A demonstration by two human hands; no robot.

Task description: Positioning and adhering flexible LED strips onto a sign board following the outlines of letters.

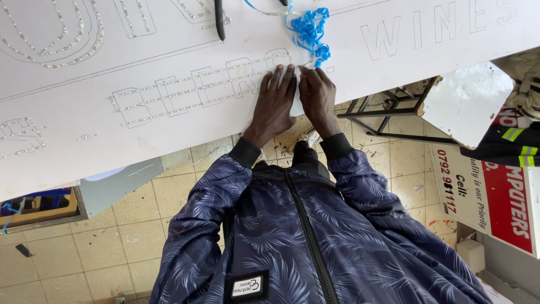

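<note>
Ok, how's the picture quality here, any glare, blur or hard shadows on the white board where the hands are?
Head view: soft, even daylight, no hard shadows; the large white sign board is bright but the rows of small LED dots stay readable. Left hand and right hand are sharp, as is the tangle of blue plastic strip. Wide-lens bending shows at the board's edges.

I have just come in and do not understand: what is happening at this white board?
A person in a dark leaf-patterned jacket leans over a large white sign board. The left hand and right hand press side by side on its near edge, at the end of rows of small LED lights laid inside outlined letters. A tangle of blue wire lies just beyond the fingertips.
</note>
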